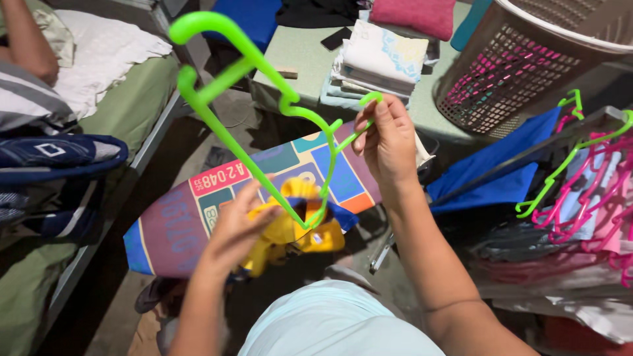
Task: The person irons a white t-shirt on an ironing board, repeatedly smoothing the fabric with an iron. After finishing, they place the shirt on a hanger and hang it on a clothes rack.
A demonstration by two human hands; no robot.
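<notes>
At the far left lay a bed (125, 99) with a green sheet, striped and navy bedding heaped on it, and another person's arm (26, 46) resting at its top corner. Beside it, low across the middle, stood a patterned ironing board (178, 224) in purple, blue and orange blocks.

Over that board our left hand (234, 227) gripped a yellow garment (293, 231), the fingers curled into the cloth, though blur kept us from telling just how tightly. The lower bend of a green hanger (250, 99) dipped into the garment's opening, while its hook rose up and to the left, well above the board. Our right hand (386, 142) held the hanger's other end, thumb and fingers pinching the thin green bar.

We judged the step in hand to be working the hanger into the yellow garment: one shoulder was inside and the other was not yet covered. Going further would call for the left hand to keep the opening spread while the right tilted the free end under the cloth without snagging.

Behind the right hand, a stack of folded cloths (379, 59) sat on a pale green surface (297, 53). Further right stood a brown laundry basket (521, 66), then a blue cloth (491, 175), and a bunch of pink and green hangers (587, 191) at the edge.
</notes>
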